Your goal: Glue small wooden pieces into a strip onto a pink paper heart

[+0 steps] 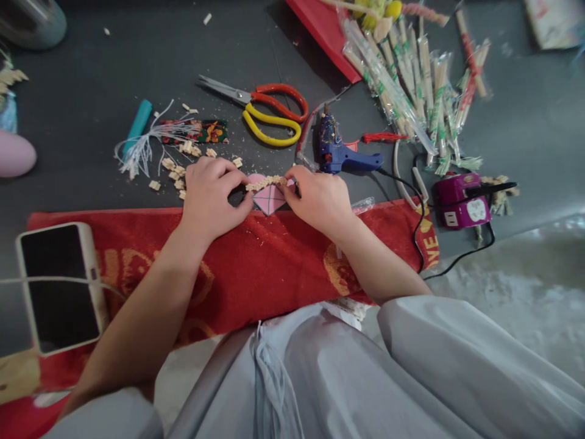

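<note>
Between my two hands is a small pink piece [269, 201], pointed at the bottom, with dark lines crossing it. A beige knobbly strip [265, 182] lies along its upper part. My left hand [212, 195] pinches the left end of the strip and the pink piece's edge. At the right end, my right hand [320, 198] has its fingers closed on the same strip and piece; its fingertips are partly hidden. Small beige bits [176, 172] lie just left of my left hand. Beyond my right hand rests a blue glue gun [338, 149].
Scissors [269, 113] with red and yellow handles lie beyond my hands. White threads [146, 143] and a teal tube [138, 125] are at left, a phone [57, 286] on the red towel [265, 262]. Wrapped sticks [411, 79] and a purple plug block [464, 201] sit at right.
</note>
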Demonstrator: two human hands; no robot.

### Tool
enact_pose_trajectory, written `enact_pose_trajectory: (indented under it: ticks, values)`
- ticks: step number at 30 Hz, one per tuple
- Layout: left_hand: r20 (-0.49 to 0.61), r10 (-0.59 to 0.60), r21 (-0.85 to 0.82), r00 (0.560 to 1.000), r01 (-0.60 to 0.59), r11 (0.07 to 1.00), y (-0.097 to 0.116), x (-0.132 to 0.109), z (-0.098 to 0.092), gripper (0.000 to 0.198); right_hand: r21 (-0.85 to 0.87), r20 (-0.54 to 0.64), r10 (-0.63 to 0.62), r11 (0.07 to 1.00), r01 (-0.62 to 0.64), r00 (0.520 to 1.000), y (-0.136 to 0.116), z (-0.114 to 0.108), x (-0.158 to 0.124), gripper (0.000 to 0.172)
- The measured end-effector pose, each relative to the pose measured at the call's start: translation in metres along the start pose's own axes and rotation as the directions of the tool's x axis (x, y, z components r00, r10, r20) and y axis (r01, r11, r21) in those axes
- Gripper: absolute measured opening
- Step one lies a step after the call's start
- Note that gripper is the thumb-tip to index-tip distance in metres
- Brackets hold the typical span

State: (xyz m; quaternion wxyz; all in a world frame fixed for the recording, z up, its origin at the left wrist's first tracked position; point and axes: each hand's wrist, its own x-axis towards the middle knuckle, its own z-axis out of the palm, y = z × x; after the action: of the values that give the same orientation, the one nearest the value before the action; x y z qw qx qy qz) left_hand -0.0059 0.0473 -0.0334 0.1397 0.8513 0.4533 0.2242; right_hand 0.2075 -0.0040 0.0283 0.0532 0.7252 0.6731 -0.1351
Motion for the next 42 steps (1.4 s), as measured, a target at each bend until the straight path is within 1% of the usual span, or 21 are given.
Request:
enact_pose_trajectory:
  ticks: [4,9,18,23,31,42]
  values:
    - [-0.004,0.017,0.022,1.000,-0.017,1.000,-0.001,0.000,0.000,0.012,0.009,-0.006,-0.011,1.000,0.011,1.000,0.002,0.001,0.001,0.039]
    - [-0.001,0.009,0.019,1.000,-0.009,1.000,0.000,0.000,0.000,0.009,0.037,-0.018,-0.022,0.999,0.023,1.000,0.004,0.002,0.002,0.038]
    - [-0.018,0.020,-0.001,1.000,-0.020,1.000,-0.002,0.000,0.001,0.015,0.156,-0.046,-0.027,0.987,0.034,0.999,0.008,0.007,0.006,0.031]
    - [-0.038,0.041,0.014,0.998,-0.041,0.999,-0.003,0.000,0.002,0.016,0.205,-0.036,-0.016,0.978,0.023,0.999,0.008,0.007,0.008,0.029]
    - [-0.051,0.052,0.019,0.997,-0.051,0.999,-0.006,-0.001,0.004,0.013,0.214,-0.090,-0.024,0.976,0.043,0.996,0.010,0.011,0.009,0.025]
    - [-0.036,0.052,0.018,0.998,-0.051,0.999,-0.005,-0.001,0.003,0.012,0.220,-0.100,-0.025,0.974,0.046,0.995,0.011,0.013,0.009,0.025]
